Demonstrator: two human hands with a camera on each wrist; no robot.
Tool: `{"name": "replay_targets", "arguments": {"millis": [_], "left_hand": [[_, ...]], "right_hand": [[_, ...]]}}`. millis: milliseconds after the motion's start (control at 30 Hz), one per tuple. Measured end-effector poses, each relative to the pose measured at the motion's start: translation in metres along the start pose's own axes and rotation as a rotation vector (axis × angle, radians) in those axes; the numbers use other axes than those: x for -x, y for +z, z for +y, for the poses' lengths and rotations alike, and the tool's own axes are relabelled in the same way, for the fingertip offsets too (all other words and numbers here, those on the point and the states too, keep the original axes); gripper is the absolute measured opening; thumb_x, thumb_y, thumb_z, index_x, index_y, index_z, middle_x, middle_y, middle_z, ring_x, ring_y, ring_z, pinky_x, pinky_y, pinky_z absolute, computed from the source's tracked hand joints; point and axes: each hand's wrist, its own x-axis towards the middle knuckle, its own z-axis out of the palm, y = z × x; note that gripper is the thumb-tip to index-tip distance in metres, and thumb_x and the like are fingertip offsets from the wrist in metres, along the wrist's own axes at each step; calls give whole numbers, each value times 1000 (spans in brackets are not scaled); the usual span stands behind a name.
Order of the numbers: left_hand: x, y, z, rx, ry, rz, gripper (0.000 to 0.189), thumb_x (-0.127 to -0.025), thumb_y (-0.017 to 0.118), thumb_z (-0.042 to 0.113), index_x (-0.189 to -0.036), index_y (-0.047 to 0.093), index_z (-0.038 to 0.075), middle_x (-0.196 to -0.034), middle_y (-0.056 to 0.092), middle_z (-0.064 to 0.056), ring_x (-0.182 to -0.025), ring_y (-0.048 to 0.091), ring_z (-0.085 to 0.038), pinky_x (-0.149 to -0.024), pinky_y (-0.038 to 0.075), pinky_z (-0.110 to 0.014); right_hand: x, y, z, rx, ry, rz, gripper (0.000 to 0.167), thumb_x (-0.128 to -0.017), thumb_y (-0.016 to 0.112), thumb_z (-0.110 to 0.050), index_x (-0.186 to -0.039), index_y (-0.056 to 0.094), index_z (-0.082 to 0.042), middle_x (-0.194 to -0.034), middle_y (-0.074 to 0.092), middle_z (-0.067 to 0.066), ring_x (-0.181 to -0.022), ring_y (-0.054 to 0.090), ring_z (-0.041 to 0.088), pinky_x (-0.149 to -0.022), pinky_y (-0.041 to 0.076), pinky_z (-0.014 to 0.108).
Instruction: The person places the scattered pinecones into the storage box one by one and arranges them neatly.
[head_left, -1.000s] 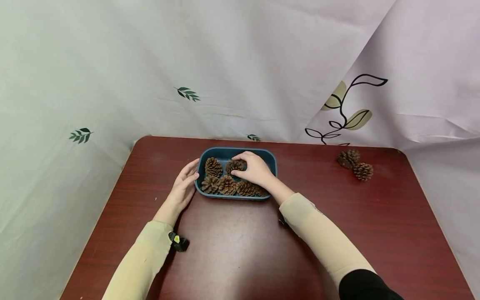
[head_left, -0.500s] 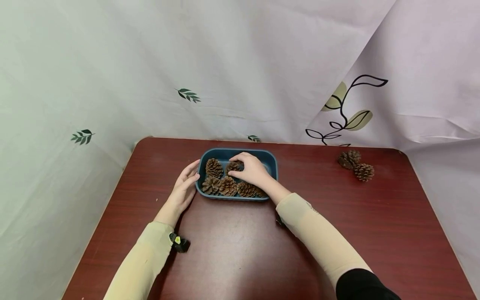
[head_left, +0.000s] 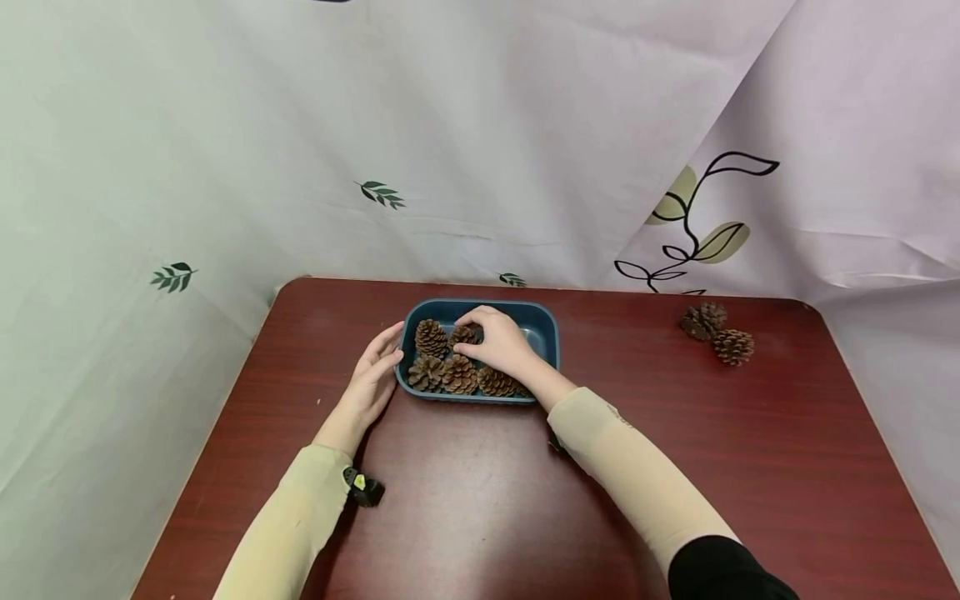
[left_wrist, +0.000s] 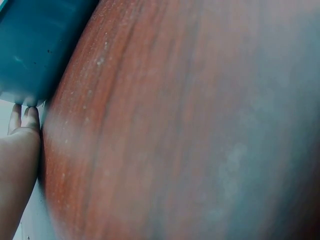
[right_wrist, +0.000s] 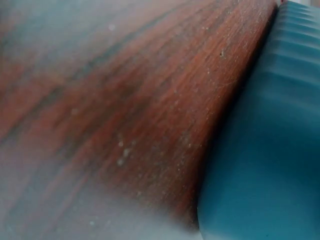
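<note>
A blue rectangular tray [head_left: 552,333] with several brown pine cones in it sits near the table's far edge. My left hand [head_left: 369,379] rests against its left end, fingers fairly straight; in the left wrist view fingertips of this hand [left_wrist: 21,150] touch the tray's wall [left_wrist: 37,55]. Inside the tray, my right hand [head_left: 501,340] pinches a pine cone [head_left: 463,335] between thumb and fingers, partly covering it. Just left of that cone stands another pine cone [head_left: 431,338]. A front row includes one pine cone [head_left: 460,375] in the middle. The right wrist view shows only tray wall [right_wrist: 270,145] and table.
Two more pine cones, one darker [head_left: 702,321] and one lighter [head_left: 732,346], lie close together at the table's back right. A patterned white cloth [head_left: 480,150] hangs behind the reddish-brown table [head_left: 450,500].
My right hand has slid slightly left inside the tray with the pine cone, closer to the cone at the left. The left hand stays at the tray's end. The head view has shifted a little.
</note>
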Motion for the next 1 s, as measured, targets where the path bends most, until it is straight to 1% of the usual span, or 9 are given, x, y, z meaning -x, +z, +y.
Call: {"name": "replay_targets", "arguments": {"millis": [100, 200, 467, 600, 700, 767, 1000], "left_hand": [[0, 0, -1, -2, 8, -2, 59, -112, 45, 5, -168, 28, 12, -157, 43, 8, -142, 45, -5, -109, 44, -21], [0, -1, -1, 3, 16, -5, 59, -112, 45, 6, -168, 28, 11, -155, 45, 8, -141, 47, -5, -108, 46, -21], [1, -1, 0, 11, 17, -5, 59, -112, 46, 7, -168, 28, 12, -158, 42, 6, -143, 45, -5, -109, 45, -21], [1, -1, 1, 7, 6, -6, 60, -112, 46, 7, -168, 28, 13, -165, 37, 1, -147, 41, -8, -110, 44, -21], [0, -1, 1, 2, -3, -5, 60, -112, 46, 7, -168, 28, 14, -170, 31, -3, -151, 37, -12, -111, 43, -22], [0, -1, 1, 1, -7, -4, 59, -112, 46, 7, -168, 28, 14, -172, 29, -4, -153, 35, -13, -111, 42, -22], [0, -1, 0, 6, -4, -2, 59, -112, 45, 6, -168, 29, 14, -170, 31, -3, -153, 35, -13, -111, 42, -22]], "right_hand": [[0, 0, 0, -4, -6, 2, 39, -97, 81, -29, -132, 73, -13, -137, 68, 8, -125, 66, 26, -104, 55, 44], [1, -1, -1, -10, -15, 0, 39, -97, 81, -28, -132, 72, -13, -138, 68, 8, -126, 66, 26, -106, 54, 44], [3, -4, -2, -1, -37, -12, 38, -98, 79, -28, -132, 72, -13, -141, 67, 9, -132, 63, 29, -110, 52, 47], [5, -6, -2, -3, -48, -13, 38, -98, 79, -27, -133, 72, -12, -140, 67, 9, -133, 63, 29, -111, 52, 47], [7, -10, -2, -16, -51, 2, 38, -99, 79, -26, -133, 72, -12, -138, 68, 9, -127, 66, 28, -107, 54, 45], [9, -13, -3, -37, -45, 12, 38, -99, 79, -24, -134, 72, -11, -136, 69, 8, -125, 67, 27, -106, 55, 44], [21, -27, -1, -110, -40, 60, 38, -99, 78, -21, -134, 71, -8, -134, 70, 9, -124, 68, 29, -106, 55, 46]]}}
